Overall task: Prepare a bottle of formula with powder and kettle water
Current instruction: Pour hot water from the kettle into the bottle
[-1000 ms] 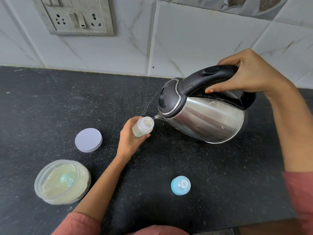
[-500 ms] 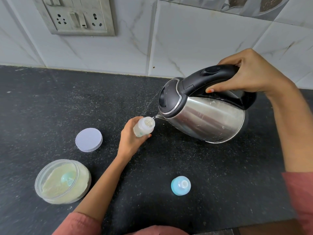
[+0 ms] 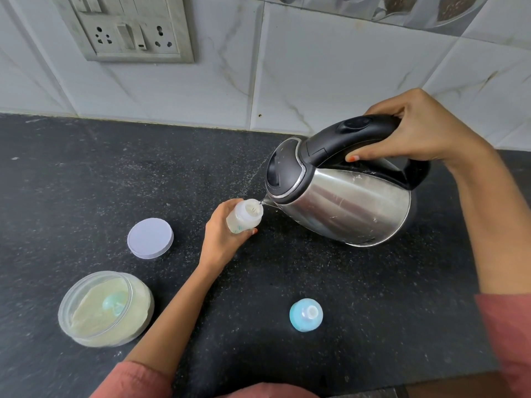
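Observation:
My left hand (image 3: 221,237) grips a small clear baby bottle (image 3: 244,216), its open mouth turned toward the kettle. My right hand (image 3: 413,130) holds the black handle of a steel kettle (image 3: 344,208), tilted to the left above the counter with its spout touching the bottle's rim. A thin stream of water runs from the spout into the bottle. An open round tub of pale formula powder (image 3: 105,308) with a light blue scoop inside stands at the front left. The bottle's blue teat cap (image 3: 306,315) lies at the front middle.
The tub's grey-white lid (image 3: 150,238) lies flat left of my left hand. All of this is on a black stone counter (image 3: 86,173) against a white tiled wall with a socket plate (image 3: 129,33) at the upper left. The counter's front edge runs along the bottom.
Almost nothing has moved: the kettle stays tilted over the bottle and both hands keep their holds.

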A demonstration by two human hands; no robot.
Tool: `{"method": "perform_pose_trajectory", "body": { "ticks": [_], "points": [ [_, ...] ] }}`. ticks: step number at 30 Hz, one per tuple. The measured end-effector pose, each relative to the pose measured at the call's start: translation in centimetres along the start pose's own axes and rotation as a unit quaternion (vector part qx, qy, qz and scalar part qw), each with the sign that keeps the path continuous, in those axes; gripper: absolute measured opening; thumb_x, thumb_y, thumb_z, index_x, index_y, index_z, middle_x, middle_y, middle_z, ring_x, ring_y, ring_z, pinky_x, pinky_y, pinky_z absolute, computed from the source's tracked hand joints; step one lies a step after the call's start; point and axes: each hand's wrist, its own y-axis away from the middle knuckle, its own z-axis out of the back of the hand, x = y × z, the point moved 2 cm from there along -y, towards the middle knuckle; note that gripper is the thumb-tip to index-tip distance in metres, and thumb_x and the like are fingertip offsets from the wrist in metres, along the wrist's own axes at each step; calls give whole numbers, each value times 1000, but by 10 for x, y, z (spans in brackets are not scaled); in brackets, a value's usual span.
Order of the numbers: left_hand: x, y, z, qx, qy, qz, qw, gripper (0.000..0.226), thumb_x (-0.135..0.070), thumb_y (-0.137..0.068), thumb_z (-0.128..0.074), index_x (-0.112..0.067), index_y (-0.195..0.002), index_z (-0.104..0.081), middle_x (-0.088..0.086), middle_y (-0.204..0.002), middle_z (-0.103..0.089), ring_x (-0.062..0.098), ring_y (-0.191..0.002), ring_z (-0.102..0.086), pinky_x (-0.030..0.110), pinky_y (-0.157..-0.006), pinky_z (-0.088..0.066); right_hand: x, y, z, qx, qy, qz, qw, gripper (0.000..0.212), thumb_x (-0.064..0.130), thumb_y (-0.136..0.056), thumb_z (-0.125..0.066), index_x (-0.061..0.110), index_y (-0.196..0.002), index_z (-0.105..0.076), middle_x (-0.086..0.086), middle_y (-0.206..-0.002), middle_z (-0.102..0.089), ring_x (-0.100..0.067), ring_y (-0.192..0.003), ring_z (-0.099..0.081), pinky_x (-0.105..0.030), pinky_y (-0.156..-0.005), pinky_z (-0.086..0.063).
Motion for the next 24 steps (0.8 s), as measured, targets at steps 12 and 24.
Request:
{"method": "perform_pose_trajectory", "body": {
  "ticks": [12,24],
  "points": [
    [-2,1,0,5,-5,1,1000,60,-9,-65,-81,-18,-117,-52,-7,-118,-55,7,-110,-47,22,-90,-35,2,-1,6,-3,10,6,1000,19,22,-59,-81,21,-68,-65,10,-55,-62,-3,-53,-51,-9,-50,-35],
    [-5,1,-1,9,-5,0,1000,59,-8,-65,-81,-19,-116,-52,-11,-116,-52,6,-109,-44,21,-90,-33,6,0,9,1,29,12,999,23,18,-61,-81,8,-76,-67,-10,-65,-61,-7,-57,-50,-10,-51,-36]
  ]
}}
